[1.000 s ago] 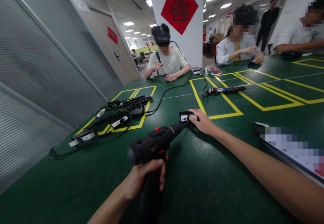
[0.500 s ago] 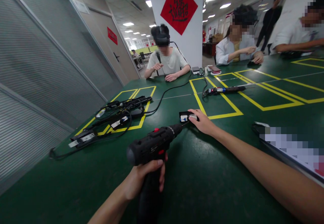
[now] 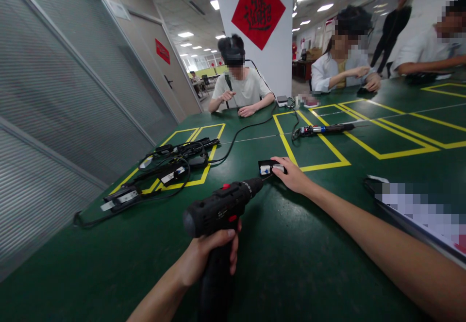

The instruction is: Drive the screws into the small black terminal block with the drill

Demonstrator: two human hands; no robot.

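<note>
My left hand [image 3: 214,246] is wrapped round the grip of a black cordless drill [image 3: 220,206] with red buttons. The drill points away and to the right. Its thin bit reaches the near side of a small black box-like part [image 3: 267,169] with a white and blue face; whether the tip touches it I cannot make out. My right hand [image 3: 289,174] grips that small part from its right end, fingers on top, holding it down on the green table [image 3: 291,259]. Those fingers cover the part's right side.
Black adapters with tangled cables [image 3: 178,164] lie at the left, inside yellow tape frames. A pen-shaped electric tool [image 3: 325,129] rests farther back. At the right is a tray-like object [image 3: 418,215], partly blurred out. Co-workers sit across the table, one holding a screwdriver-like tool [image 3: 228,83].
Almost nothing differs. The view has shifted very slightly; both hands, the drill and the small part keep the same places relative to each other.
</note>
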